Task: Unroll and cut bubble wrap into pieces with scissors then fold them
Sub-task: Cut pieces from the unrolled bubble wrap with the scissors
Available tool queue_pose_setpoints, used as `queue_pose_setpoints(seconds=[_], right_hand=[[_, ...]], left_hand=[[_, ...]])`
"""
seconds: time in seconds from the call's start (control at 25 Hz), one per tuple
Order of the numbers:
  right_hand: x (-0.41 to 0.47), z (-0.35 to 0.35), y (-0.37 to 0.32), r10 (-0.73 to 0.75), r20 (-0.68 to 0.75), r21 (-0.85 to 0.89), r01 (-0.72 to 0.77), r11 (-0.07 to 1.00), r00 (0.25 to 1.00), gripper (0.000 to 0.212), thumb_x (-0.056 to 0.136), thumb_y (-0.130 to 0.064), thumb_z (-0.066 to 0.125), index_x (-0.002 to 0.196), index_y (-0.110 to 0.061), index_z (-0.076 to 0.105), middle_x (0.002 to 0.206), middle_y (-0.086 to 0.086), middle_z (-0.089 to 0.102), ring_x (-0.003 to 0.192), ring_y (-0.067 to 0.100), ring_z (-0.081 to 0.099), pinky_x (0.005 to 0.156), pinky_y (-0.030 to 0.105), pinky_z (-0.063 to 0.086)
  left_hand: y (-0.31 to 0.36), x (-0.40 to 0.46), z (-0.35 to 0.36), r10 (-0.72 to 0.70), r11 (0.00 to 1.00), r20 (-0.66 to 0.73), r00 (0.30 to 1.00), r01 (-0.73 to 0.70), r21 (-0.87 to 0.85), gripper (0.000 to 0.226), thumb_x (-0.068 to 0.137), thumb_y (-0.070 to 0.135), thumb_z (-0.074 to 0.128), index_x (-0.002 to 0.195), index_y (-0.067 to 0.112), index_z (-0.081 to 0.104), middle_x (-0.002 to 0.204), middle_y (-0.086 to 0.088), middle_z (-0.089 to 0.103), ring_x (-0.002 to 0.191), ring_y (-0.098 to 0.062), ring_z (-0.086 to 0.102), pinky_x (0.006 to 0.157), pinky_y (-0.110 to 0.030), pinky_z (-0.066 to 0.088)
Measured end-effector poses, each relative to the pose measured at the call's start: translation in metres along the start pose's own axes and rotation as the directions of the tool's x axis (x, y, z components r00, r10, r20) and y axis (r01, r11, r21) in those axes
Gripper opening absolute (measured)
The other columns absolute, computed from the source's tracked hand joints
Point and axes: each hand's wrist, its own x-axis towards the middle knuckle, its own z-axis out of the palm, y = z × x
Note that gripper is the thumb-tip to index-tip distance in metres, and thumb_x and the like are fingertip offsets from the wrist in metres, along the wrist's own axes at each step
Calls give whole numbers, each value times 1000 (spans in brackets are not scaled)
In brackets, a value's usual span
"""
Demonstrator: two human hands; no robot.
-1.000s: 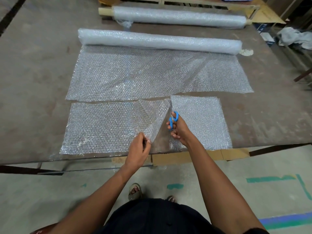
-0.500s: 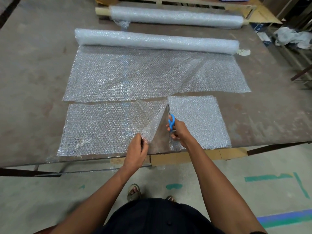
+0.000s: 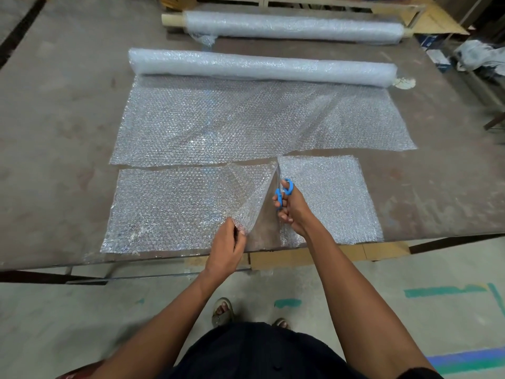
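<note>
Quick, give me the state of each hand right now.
Left hand: pinching the lifted edge of the bubble wrap strip.
Right hand: grip closed on the blue scissors.

I see a worn brown metal worktable (image 3: 54, 110), flat tan cardboard pieces (image 3: 328, 255) under its near edge, green tape marks (image 3: 442, 291) and a blue tape stripe (image 3: 470, 361) on the grey concrete floor (image 3: 68, 318), crumpled white cloth (image 3: 481, 57) far right, sandalled feet (image 3: 222, 310) below.

No legible text or labels anywhere
</note>
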Motion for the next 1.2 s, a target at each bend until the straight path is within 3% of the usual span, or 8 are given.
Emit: queue_pose_setpoints(seconds=[0.24, 0.52, 0.68, 0.76, 0.84, 0.92, 1.04, 1.2], right_hand=[[8, -2, -10, -38, -3, -69, 38, 997, 999, 54, 107, -60, 50, 96, -8, 62, 68, -2, 59, 38, 6, 32, 32, 19, 21], [-16, -14, -8, -134, -81, -375, 94, 922, 988, 51, 105, -56, 59, 94, -8, 72, 75, 2, 71, 44, 13, 43, 42, 23, 33], [-44, -30, -10, -280, -65, -730, 146, 668, 958, 48, 107, -54, 50, 90, -14, 71, 72, -5, 78, 48, 13, 55, 53, 29, 44], [-47, -39, -6, -449, -117, -861, 134, 490, 886, 47, 107, -59, 45, 88, -21, 64, 67, -4, 73, 56, 10, 63, 55, 32, 45], [-43, -50, -3, -625, -128, -930, 127, 346, 770, 39, 108, -54, 46, 94, -20, 60, 71, -3, 65, 66, 19, 63, 57, 36, 44], [-34, -59, -6, -731, -90, -969, 110, 220, 676, 32, 110, -45, 50, 108, -16, 62, 77, 0, 63, 71, 25, 59, 63, 39, 46], [-19, -73, -11, -765, -35, -962, 187, 201, 643, 31, 112, -43, 50, 114, -15, 65, 84, -3, 64, 73, 21, 58, 71, 40, 50], [-7, -98, -4, -677, 46, -938, 264, 223, 734, 21, 110, -27, 56, 125, -14, 62, 108, 6, 69, 97, 28, 63, 100, 46, 47]], left_hand=[[0, 0, -1, 26, 1000, 0, 1000, -26, -16, 19, 107, 12, 53, 92, 19, 45, 81, 0, 49, 74, -20, 48, 65, -36, 38], [1, -1, 0, 0, 1000, 0, 1000, 0, -23, 16, 109, 18, 50, 94, 19, 45, 81, 0, 49, 74, -18, 47, 65, -36, 38], [-1, -1, -1, 28, 999, 15, 999, -28, -24, 13, 108, 25, 47, 95, 22, 43, 83, 2, 47, 75, -16, 45, 65, -33, 34], [2, -2, -4, 90, 996, 49, 995, -88, -31, 13, 105, 19, 53, 98, 24, 44, 92, 5, 46, 83, -14, 47, 70, -32, 38], [4, -3, -6, 170, 985, 82, 982, -169, -17, 12, 103, 22, 59, 111, 22, 50, 116, 6, 47, 106, -14, 52, 89, -31, 45], [5, -6, -5, 207, 976, 92, 974, -211, 45, 26, 103, 32, 57, 125, 19, 54, 137, 4, 44, 132, -15, 46, 111, -33, 38], [11, -11, 0, 158, 976, 55, 986, -164, 142, 35, 108, 41, 40, 136, 25, 56, 147, 5, 42, 141, -15, 40, 115, -44, 31], [31, 8, 3, 83, 973, -45, 996, -71, 219, 44, 113, 42, 31, 153, 33, 46, 161, 11, 36, 145, -12, 38, 114, -45, 30]])
